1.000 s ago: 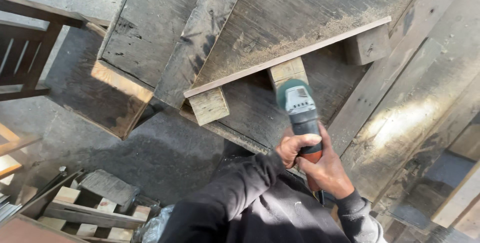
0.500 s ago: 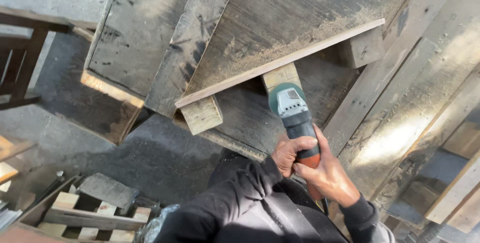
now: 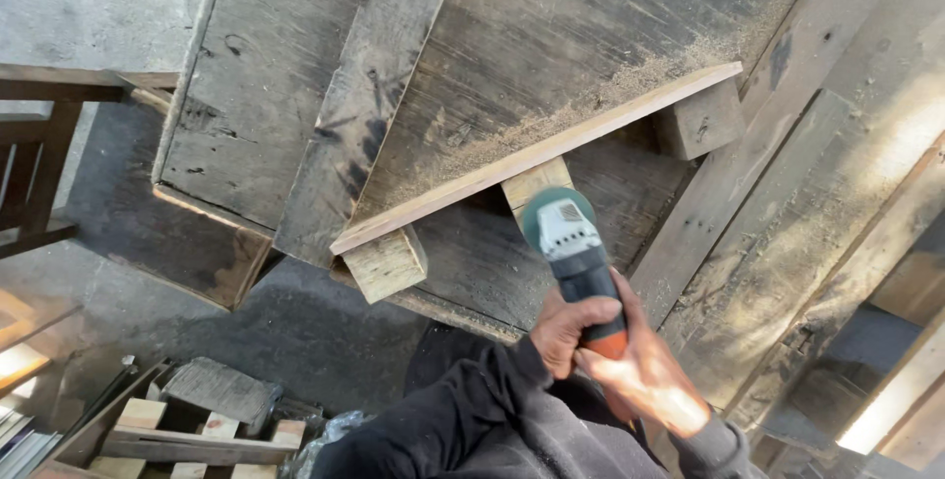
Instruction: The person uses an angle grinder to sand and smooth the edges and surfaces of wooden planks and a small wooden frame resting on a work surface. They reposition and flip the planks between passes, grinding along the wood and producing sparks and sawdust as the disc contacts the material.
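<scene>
Both my hands hold an angle grinder [image 3: 571,248] with a green and grey head, a black body and an orange rear end. My left hand [image 3: 566,326] wraps the body from the left. My right hand [image 3: 650,381] grips the rear just behind it. The grinder's head meets the middle wooden block [image 3: 532,184] under the pale front edge of a large weathered grey board [image 3: 581,56]. Sawdust lies along that edge. Two more blocks sit under the board, one at the left end [image 3: 387,262] and one at the right end [image 3: 699,120].
More grey boards [image 3: 246,95] lie stacked to the left, and long planks [image 3: 817,193] lean at the right. A dark wooden frame [image 3: 34,164] stands at the far left. A small pallet [image 3: 197,430] with scraps lies on the concrete floor [image 3: 295,331] at the bottom left.
The view has drifted, so the boards sit a little further left and lower. The grinder stays at the middle block and both hands keep their hold.
</scene>
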Motion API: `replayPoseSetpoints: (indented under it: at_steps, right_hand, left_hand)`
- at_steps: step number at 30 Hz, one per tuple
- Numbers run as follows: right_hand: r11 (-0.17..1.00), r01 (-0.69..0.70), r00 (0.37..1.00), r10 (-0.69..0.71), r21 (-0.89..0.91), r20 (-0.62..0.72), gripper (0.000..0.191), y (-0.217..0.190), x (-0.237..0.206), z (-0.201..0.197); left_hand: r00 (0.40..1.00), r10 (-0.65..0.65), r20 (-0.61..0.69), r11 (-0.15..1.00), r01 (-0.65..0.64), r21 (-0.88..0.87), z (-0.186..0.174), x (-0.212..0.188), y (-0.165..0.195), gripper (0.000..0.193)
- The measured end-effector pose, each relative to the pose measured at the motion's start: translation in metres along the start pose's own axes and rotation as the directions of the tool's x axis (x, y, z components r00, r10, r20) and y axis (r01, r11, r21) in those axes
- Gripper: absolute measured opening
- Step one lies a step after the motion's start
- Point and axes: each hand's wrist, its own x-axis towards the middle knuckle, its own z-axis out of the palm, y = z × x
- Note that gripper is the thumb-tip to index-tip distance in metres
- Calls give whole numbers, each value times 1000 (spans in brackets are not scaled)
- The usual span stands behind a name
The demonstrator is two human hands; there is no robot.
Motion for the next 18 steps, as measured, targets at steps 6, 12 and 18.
replayPoseSetpoints:
  at_steps: [6,12,18]
  right_hand:
    - [998,57,994,-55,-18,94,120,-19,12,-7]
    - [982,-171,984,174,-75,44,120,-21,24,-26]
    - [999,-51,994,51,-5,99,118,6,26,-42]
  left_hand:
    - [999,34,-18,998,-35,-43,6,-5,23,44]
    - [998,67,-13,997,-66,44,21,14,26,44]
    - [995,43,-87,994,-34,100,28,25,10,43]
